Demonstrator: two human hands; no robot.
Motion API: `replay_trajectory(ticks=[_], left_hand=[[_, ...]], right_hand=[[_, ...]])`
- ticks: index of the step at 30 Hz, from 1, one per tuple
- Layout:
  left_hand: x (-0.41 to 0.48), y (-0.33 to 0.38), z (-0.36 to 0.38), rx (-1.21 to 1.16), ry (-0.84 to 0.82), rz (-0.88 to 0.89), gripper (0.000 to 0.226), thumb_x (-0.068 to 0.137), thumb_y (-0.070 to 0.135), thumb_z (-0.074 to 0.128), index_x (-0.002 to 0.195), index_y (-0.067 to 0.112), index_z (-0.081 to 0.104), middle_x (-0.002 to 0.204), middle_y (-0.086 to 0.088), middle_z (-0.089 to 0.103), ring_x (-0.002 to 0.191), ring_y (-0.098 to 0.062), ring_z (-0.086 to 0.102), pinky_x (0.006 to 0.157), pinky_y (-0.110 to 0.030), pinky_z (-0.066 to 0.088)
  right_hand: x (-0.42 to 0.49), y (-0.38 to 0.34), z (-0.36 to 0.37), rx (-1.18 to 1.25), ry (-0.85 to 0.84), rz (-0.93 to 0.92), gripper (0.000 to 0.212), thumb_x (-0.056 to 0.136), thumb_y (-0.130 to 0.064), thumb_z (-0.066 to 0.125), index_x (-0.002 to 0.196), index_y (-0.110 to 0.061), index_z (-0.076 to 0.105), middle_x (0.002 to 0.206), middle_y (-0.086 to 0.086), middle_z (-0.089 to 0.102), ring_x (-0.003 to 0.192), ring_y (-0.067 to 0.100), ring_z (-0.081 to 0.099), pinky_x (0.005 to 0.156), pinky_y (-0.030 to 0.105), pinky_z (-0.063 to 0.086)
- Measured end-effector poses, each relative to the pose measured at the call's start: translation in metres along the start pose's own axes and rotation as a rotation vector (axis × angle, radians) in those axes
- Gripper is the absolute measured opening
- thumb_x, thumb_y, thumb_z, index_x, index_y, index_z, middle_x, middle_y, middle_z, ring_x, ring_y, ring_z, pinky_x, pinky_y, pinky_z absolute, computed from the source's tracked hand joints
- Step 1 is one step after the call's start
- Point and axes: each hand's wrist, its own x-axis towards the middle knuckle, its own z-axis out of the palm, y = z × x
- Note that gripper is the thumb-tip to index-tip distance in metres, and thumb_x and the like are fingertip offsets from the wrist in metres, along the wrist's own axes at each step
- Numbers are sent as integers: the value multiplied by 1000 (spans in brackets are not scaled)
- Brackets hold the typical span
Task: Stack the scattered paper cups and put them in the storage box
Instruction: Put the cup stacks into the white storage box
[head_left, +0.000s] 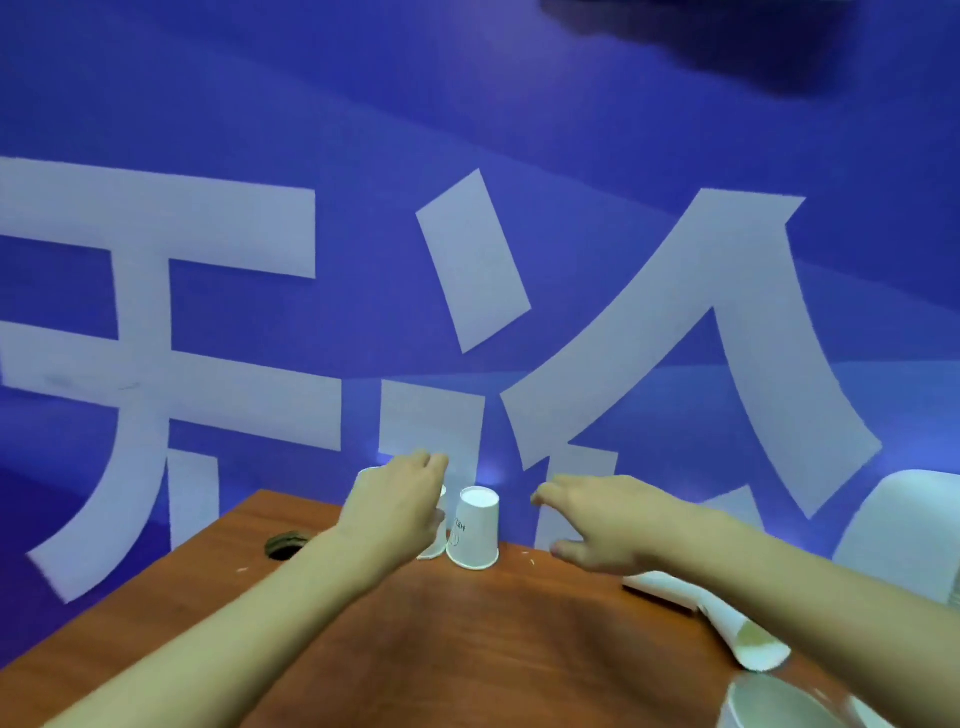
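Note:
A white paper cup (475, 527) stands upside down near the far edge of the brown table (415, 649). Just left of it, my left hand (397, 512) wraps round another upside-down cup (439, 540), which it mostly hides. My right hand (592, 525) hovers to the right of the standing cup with fingers spread, holding nothing. Under my right forearm a cup (727, 623) lies on its side, its mouth toward me. Another cup (774, 701) shows its open mouth at the bottom right corner.
A round cable hole (285, 543) sits in the table at the far left. Behind the table is a blue wall (363, 156) with large white characters. A white rounded object (904, 530) stands at the right edge.

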Motion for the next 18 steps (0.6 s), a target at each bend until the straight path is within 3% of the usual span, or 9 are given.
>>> replay_trajectory(ticks=[5, 8, 10, 12, 15, 18], left_hand=[[10, -56, 50, 42, -15, -123, 44, 88, 41, 54, 128, 26, 44, 129, 7, 46, 106, -19, 53, 64, -33, 45], [20, -80, 68, 6, -88, -102, 56, 87, 36, 56, 140, 32, 37, 150, 8, 31, 117, -19, 52, 75, -36, 51], [25, -86, 76, -47, -117, -102, 55, 87, 35, 55, 139, 34, 37, 153, 8, 29, 119, -19, 53, 78, -37, 51], [28, -88, 80, -118, -113, -115, 46, 85, 35, 56, 129, 32, 42, 145, 9, 38, 112, -19, 57, 74, -35, 49], [28, -88, 81, -213, -41, -161, 28, 83, 43, 56, 102, 29, 41, 114, 12, 52, 86, -17, 57, 62, -32, 39], [21, -86, 77, -179, 57, -171, 32, 85, 52, 52, 92, 25, 35, 95, 7, 47, 73, -20, 55, 58, -32, 35]], right_hand=[[71, -21, 3, -73, -49, -77, 49, 97, -37, 52, 140, -18, 42, 136, 3, 50, 118, 29, 57, 92, 46, 51], [104, -31, 6, -88, -15, -118, 43, 96, -34, 51, 135, -16, 46, 130, 4, 53, 114, 30, 58, 85, 43, 51], [125, -41, 8, -77, 2, -129, 42, 96, -34, 54, 132, -15, 47, 126, 5, 55, 109, 30, 58, 77, 40, 48], [144, -50, 12, -61, 29, -134, 40, 94, -34, 56, 129, -15, 49, 124, 4, 56, 110, 28, 56, 78, 41, 50], [165, -60, 19, -46, 56, -122, 42, 93, -37, 56, 128, -14, 50, 125, 5, 56, 113, 26, 51, 84, 42, 51], [180, -68, 26, -65, 75, -110, 45, 92, -41, 56, 127, -13, 50, 121, 7, 58, 107, 29, 56, 86, 42, 51]])
